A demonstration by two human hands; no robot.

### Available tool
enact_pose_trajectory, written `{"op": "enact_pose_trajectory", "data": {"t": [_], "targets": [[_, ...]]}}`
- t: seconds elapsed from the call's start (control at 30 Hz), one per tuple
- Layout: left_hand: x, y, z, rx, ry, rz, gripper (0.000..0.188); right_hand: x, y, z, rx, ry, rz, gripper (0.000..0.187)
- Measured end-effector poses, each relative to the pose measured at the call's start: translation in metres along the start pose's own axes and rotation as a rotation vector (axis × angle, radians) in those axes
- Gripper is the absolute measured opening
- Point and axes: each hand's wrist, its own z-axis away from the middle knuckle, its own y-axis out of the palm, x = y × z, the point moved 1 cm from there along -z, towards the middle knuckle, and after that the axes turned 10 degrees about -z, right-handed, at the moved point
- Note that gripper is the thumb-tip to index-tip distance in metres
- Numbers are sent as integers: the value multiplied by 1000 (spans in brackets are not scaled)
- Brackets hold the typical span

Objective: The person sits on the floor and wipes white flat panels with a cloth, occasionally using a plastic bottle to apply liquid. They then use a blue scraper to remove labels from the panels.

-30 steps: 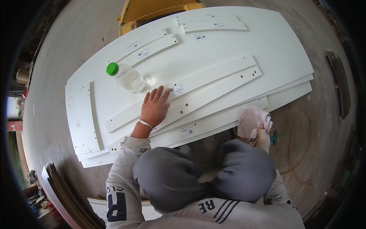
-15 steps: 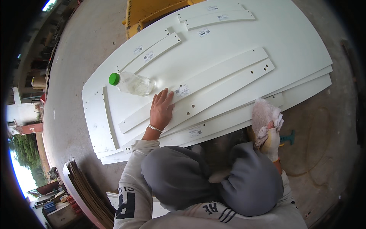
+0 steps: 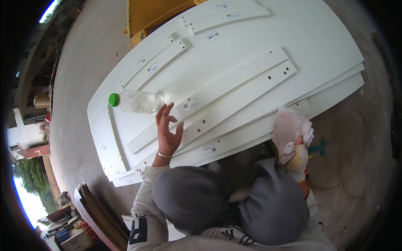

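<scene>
My bare left hand (image 3: 169, 133) hovers with fingers apart above a long white strip panel (image 3: 234, 87) that bears a small label. Just beyond the fingertips lies a clear plastic bottle (image 3: 140, 101) on its side, its green cap toward the left. In my right hand (image 3: 298, 161), which wears a pale work glove with the fingertips showing, a crumpled pinkish-white cloth (image 3: 291, 130) is gripped at the right front edge of the panels. A second long strip with drilled holes (image 3: 251, 90) lies against the labelled one.
Large white boards (image 3: 322, 54) lie stacked beneath the strips. Shorter strips (image 3: 163, 62) rest at the back, and another strip (image 3: 115, 140) lies at the left end. A yellow metal frame (image 3: 155, 16) stands behind; brown boards (image 3: 98, 209) lean at lower left.
My left hand has lifted off the labelled strip, its fingers now curled a little and spread. The cloth stays in my right hand. The whole view has shifted slightly.
</scene>
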Motion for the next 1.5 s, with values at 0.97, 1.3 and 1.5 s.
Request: {"op": "enact_pose_trajectory", "data": {"t": [0.97, 1.3, 1.5], "targets": [[7, 2, -10, 643, 142, 216, 41, -2, -10, 4, 47, -148, 74, 23], [15, 2, -19, 341, 278, -294, 48, -2, -17, 1, 7, -193, 85, 15], [48, -1, -35, 487, 179, -376, 66, -7, -41, -12, 12, -33, -162, 35]]}}
